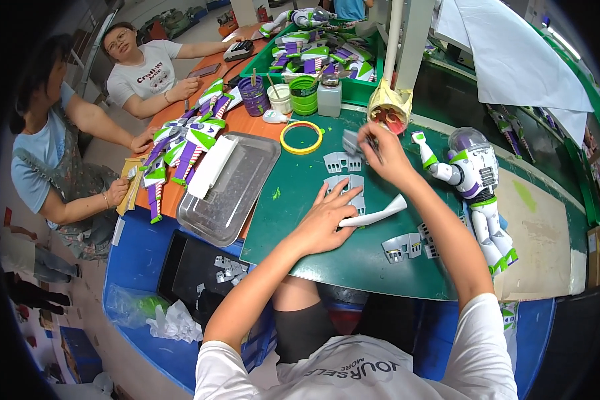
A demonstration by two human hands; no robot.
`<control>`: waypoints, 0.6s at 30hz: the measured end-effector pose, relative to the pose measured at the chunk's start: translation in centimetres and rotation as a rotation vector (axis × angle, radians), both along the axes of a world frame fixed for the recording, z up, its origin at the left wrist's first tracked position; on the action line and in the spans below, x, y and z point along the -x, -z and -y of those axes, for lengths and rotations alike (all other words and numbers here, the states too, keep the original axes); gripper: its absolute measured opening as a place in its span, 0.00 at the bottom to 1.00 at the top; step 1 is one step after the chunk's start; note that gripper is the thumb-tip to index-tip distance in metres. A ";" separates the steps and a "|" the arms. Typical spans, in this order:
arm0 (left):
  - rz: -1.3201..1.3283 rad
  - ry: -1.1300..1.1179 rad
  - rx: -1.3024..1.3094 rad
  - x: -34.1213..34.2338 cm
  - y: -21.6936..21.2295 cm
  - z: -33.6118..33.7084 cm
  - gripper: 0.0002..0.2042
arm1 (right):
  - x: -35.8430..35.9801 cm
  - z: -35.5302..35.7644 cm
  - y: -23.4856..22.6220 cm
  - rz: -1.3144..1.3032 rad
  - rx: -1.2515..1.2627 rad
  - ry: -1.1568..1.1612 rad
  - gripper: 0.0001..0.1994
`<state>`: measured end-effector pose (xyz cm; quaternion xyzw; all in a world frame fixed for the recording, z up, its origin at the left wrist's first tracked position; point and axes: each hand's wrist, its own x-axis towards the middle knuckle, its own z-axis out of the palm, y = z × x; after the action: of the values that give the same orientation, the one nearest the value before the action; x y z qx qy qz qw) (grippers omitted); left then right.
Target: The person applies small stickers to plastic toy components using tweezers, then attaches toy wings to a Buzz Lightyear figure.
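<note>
Watching from afar, I look down on a toy workshop: matching white, green and purple toys (pixel 313 57) heap a green crate (pixel 379 63), purple, white and green paint pots (pixel 305 105) stand open near a green-topped bench (pixel 280 243) scattered with small grey parts (pixel 415 245), and a co-worker (pixel 37 155) wears a stained apron (pixel 80 183).

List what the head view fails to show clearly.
In the head view:
Anything gripped by the right hand: obscured by the hand itself.
Gray panels: partly covered by the left hand.
Small gray pieces in the black tray: too small for detail.
</note>
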<state>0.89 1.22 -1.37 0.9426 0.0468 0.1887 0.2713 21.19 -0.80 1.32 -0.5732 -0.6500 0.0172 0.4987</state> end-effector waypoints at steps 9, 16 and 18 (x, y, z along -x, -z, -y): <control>-0.036 0.013 0.032 1.5 -0.1 2.0 0.06 | -0.7 -4.1 3.1 -0.188 0.351 -0.303 0.04; -0.149 0.057 0.086 5.6 -2.0 7.5 0.11 | 4.8 2.5 1.6 -0.029 0.324 -0.236 0.04; -0.158 0.060 0.108 6.0 -1.9 8.2 0.13 | 5.6 4.2 0.4 0.299 0.375 -0.152 0.04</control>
<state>-5.10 -6.99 0.58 0.9396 0.0501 0.1028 0.3227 15.56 -4.95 0.90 -0.6012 -0.7433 0.0900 0.2793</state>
